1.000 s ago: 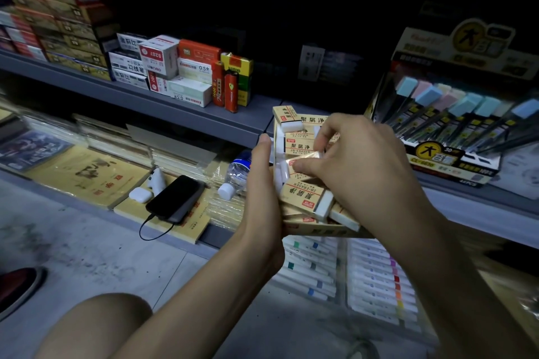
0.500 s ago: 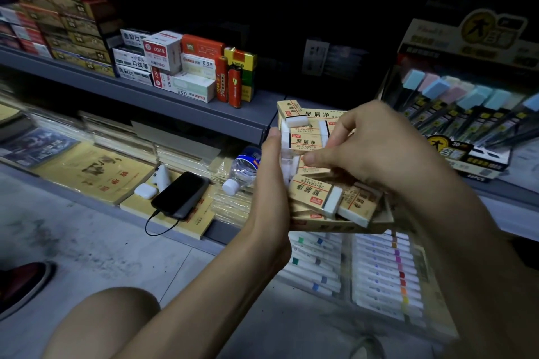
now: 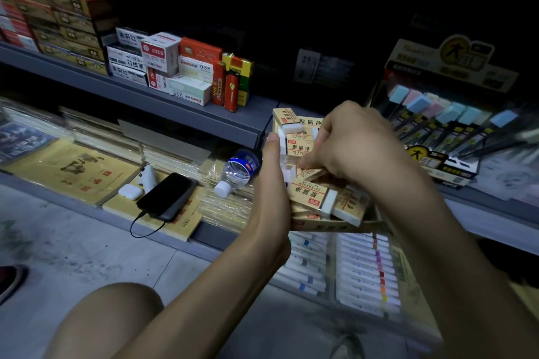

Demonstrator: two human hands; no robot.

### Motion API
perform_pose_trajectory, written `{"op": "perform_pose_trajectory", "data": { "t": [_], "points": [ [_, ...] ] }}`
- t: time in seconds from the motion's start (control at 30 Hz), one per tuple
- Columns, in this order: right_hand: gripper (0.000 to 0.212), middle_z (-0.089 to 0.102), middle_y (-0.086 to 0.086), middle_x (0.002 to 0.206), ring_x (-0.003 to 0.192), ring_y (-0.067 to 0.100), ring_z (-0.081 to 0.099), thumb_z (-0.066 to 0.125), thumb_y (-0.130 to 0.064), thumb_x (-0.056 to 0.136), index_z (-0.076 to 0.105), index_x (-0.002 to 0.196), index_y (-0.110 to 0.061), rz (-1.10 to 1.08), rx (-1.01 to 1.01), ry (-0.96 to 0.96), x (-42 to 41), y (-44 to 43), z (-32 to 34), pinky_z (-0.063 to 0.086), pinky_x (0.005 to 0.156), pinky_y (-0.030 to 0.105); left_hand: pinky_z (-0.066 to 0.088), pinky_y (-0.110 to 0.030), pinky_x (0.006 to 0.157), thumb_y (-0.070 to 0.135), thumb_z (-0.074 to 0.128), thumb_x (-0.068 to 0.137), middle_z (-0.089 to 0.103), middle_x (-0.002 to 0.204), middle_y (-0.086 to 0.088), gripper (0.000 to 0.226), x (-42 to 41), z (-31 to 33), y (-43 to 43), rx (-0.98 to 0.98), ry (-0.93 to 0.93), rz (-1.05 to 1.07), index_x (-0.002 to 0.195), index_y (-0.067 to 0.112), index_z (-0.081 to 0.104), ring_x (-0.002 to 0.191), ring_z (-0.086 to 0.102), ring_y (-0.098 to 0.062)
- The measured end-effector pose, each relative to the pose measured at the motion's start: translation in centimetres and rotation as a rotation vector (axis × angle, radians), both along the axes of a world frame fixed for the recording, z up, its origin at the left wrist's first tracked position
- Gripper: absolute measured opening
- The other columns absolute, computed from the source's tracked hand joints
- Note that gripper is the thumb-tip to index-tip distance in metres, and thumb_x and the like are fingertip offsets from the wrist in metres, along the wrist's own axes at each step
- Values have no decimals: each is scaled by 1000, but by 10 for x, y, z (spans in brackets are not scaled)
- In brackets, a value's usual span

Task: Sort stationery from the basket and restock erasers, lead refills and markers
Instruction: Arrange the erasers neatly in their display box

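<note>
Erasers (image 3: 309, 195): beige sleeves, white ends showing, heaped crosswise and on edge in an open carton (image 3: 329, 226). Held in the air just in front of the grey shelf (image 3: 233, 122), above the lower tier, presumably for squaring up before going back on display.
Loose eraser (image 3: 307, 170): pinched near the middle of the heap and tilted, probably for turning flat with the rest.
Right hand (image 3: 355, 148): arched over the heap from above, fingers curled, thumb and forefinger closed on the loose eraser. Kept high, well placed for lifting and reseating single pieces.
Left hand (image 3: 271, 192): palm flat against the carton's left side, thumb straight up along the stack as a stop against spilling. Fingers hidden behind the carton, so no telling whether curled beneath it. Judged to be bearing the weight.
Lead refills (image 3: 446, 125): slanted in a tiered display stand to the right on the same shelf, pastel caps outward, untouched.
Markers (image 3: 364, 271): in rows in clear trays on the tier below the carton.
Clutter: water bottle (image 3: 239, 169) on its side, phone (image 3: 166, 198) on a cable and white earbud case (image 3: 130, 192), all parked on stacked notebooks (image 3: 70, 172) left of the hands. Not stock, by the look of it.
Stage: eraser restock, mid-tidying.
Risk: top erasers overhanging at the right front, likely to slide with any tilt.
</note>
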State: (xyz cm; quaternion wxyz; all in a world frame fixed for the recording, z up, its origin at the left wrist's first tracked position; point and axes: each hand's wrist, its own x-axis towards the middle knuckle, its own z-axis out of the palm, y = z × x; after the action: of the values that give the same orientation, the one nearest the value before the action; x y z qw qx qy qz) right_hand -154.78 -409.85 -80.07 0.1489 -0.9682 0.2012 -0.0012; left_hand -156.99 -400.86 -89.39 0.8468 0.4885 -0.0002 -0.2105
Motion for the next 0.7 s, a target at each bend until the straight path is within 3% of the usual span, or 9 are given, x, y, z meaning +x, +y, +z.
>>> {"op": "perform_pose_trajectory", "data": {
  "t": [0.13, 0.3, 0.5, 0.6, 0.7],
  "points": [
    [53, 72, 7, 95, 90, 27, 70, 97, -43, 60, 71, 95, -13, -41, 57, -9, 0, 4, -1, 57, 71, 35, 60, -49, 89, 72, 30, 98, 78, 108, -12, 66, -2, 2, 2, 16, 22, 3, 120, 27, 73, 98, 76, -29],
    [49, 74, 9, 73, 72, 26, 74, 99, -41, 56, 72, 78, -7, -84, 166, -81, -12, -1, -9, 63, 72, 46, 61, -41, 79, 69, 29, 99, 78, 106, -12, 67, -6, 8, 4, 12, 48, 8, 119, 23, 75, 96, 77, -29],
    [43, 70, -1, 67, 67, 15, 68, 92, -49, 66, 70, 69, -13, 6, 64, -232, -26, -4, -14, 58, 61, 35, 60, -32, 64, 65, 34, 100, 79, 105, -11, 62, -10, 12, 5, 5, 77, 14, 117, 22, 75, 91, 78, -26],
    [45, 71, 0, 62, 61, 15, 68, 77, -59, 81, 76, 67, -16, 52, 81, -211, -33, -11, -12, 53, 56, 32, 60, -37, 71, 58, 43, 100, 78, 105, -13, 54, -10, 11, 7, 47, 89, 17, 118, 18, 74, 94, 76, -31],
    [30, 73, -6, 70, 68, 10, 68, 72, -43, 92, 79, 74, -21, 66, 98, -138, -40, -31, -6, 43, 52, 27, 58, -53, 93, 47, 54, 97, 78, 105, -15, 42, -11, 11, 8, 79, 110, 1, 116, 14, 72, 100, 74, -37]
  ]
}}
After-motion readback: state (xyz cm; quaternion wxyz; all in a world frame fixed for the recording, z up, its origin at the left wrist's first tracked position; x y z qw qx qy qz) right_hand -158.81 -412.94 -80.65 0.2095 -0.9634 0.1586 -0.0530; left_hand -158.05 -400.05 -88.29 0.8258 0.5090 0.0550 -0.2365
